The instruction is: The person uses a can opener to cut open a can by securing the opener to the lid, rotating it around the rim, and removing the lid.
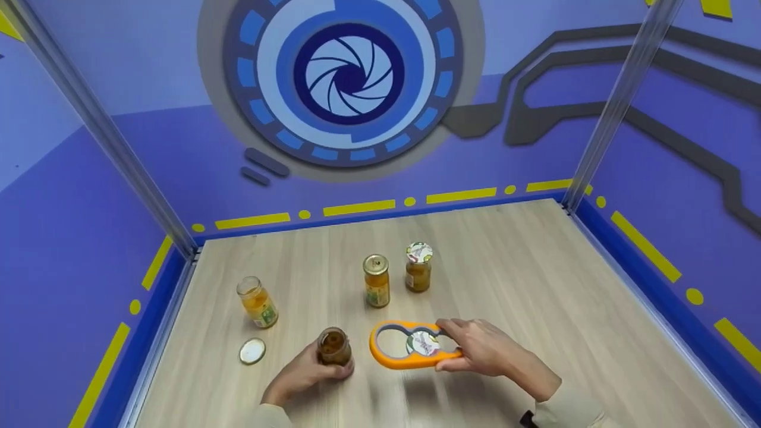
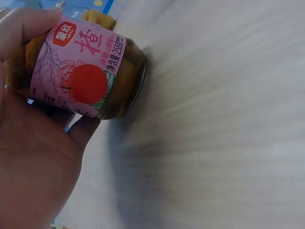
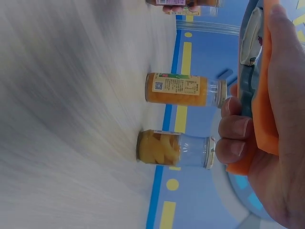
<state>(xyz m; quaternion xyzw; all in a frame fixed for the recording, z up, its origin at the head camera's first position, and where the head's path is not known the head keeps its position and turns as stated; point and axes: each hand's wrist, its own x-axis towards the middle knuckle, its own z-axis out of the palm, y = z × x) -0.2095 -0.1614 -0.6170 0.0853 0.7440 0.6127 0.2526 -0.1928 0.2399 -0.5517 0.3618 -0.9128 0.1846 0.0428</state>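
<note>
My left hand [image 1: 306, 371] grips a glass jar [image 1: 334, 345] with its mouth uncovered and dark contents inside. In the left wrist view the jar shows a pink label [image 2: 78, 67] with a red fruit on it, and the fingers curl round its side. To its right, my right hand [image 1: 484, 348] holds an orange jar opener [image 1: 410, 361] by one end, above the table. A white patterned lid [image 1: 425, 343] sits in the opener's middle ring. The right wrist view shows fingers [image 3: 233, 126] curled round the opener, with the lid seen edge-on.
An uncovered jar of orange fruit [image 1: 260, 306] stands at the left, a loose lid [image 1: 252, 351] lying near it. Farther back stand a gold-lidded jar [image 1: 377, 285] and a jar with a patterned lid [image 1: 418, 276]. Printed blue-purple walls [image 1: 178, 154] border the wooden table [image 1: 511, 267].
</note>
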